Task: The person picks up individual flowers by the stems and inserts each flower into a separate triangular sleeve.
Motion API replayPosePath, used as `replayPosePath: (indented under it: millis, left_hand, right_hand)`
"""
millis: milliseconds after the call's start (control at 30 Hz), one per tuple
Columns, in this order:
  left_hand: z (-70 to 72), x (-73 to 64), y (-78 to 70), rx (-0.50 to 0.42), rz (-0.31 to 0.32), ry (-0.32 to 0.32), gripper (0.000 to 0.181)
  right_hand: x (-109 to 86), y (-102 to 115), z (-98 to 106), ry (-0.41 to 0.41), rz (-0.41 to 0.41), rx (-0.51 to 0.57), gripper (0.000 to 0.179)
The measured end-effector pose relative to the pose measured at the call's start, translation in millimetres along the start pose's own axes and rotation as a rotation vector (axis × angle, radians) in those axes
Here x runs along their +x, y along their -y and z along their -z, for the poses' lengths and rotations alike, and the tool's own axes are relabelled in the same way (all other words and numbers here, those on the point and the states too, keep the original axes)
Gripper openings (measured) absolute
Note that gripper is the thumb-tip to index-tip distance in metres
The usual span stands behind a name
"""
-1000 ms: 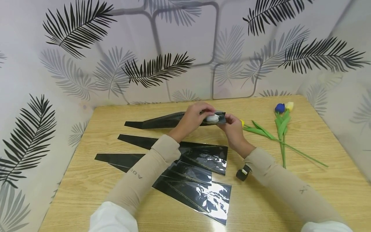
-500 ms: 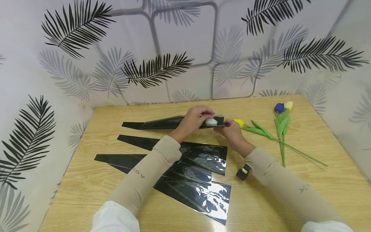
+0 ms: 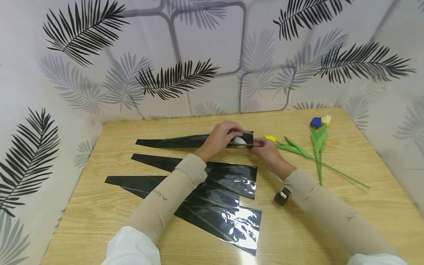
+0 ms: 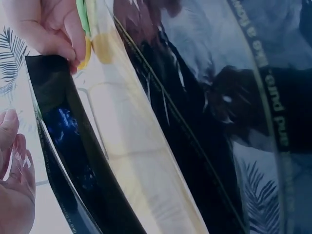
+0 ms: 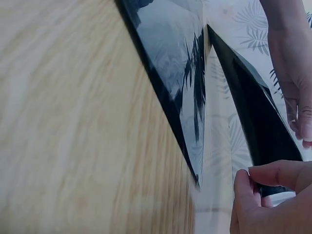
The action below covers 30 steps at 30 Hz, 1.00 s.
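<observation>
A long tapered black flower sleeve (image 3: 195, 140) lies across the back of the table, with a white tulip head (image 3: 239, 140) showing inside its wide right end. From above, my left hand (image 3: 220, 137) reaches over the sleeve beside the tulip, thumb and fingers pinching its clear film. At the wide end, my right hand (image 3: 269, 150) pinches the edge of the sleeve. The left wrist view shows the right fingers (image 4: 73, 41) on the black end of the sleeve (image 4: 63, 112). In the right wrist view, thumb and finger meet at the sleeve's edge. The tulip's stem is hidden.
Several more black-and-clear sleeves (image 3: 235, 180) lie spread in front, under the left forearm. A yellow tulip (image 3: 269, 138) lies right beside the right hand. Blue (image 3: 315, 122) and white tulips (image 3: 326, 120) lie farther right, stems crossing. A small black device (image 3: 281, 197) hangs at the right wrist.
The sleeve's wide end has come down slightly and shifted left. Less of the white tulip head shows beside the left fingers. My right hand has lowered a little with the sleeve's edge.
</observation>
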<state>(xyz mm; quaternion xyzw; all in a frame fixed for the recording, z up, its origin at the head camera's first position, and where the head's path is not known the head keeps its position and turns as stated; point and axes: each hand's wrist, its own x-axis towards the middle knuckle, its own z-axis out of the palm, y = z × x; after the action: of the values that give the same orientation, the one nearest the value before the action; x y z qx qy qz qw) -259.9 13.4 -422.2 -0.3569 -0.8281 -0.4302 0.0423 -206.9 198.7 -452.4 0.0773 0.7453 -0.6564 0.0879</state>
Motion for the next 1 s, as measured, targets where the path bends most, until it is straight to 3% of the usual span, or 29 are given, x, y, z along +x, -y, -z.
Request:
replayPosePath:
  millis: [267,400,600,700,833,933,1000]
  left_hand:
    - [-1.8,0.5,6.8,0.026,0.029,0.044,0.015]
    - [-3.6,0.2,10.8,0.048,0.039,0.061,0.016]
    - [-6.3,-1.1,19.0,0.126,0.070,0.087,0.020]
    - [-6.8,-2.4,21.4,0.135,0.080,0.096,0.021]
    - [-6.6,-2.8,22.2,0.153,0.063,0.095,0.021]
    - [-6.3,-2.9,22.7,0.167,0.054,0.093,0.021]
    - [-6.1,-3.2,23.0,0.171,0.055,0.099,0.022]
  right_hand:
    - [-6.6,-1,5,-0.004,-0.019,0.015,0.048]
    - [-13.7,-3,5,-0.001,0.048,-0.006,0.038]
    - [-27.1,-6,0,-0.012,0.298,-0.340,0.025]
    - [-35.6,-7,-4,-0.005,0.389,-0.432,0.023]
    - [-48.7,-8,-11,0.150,0.486,-0.558,0.029]
    - [-58.2,-10,-18,0.277,0.538,-0.737,0.041]
    - [-63.9,-11,-21,0.314,0.544,-0.854,0.049]
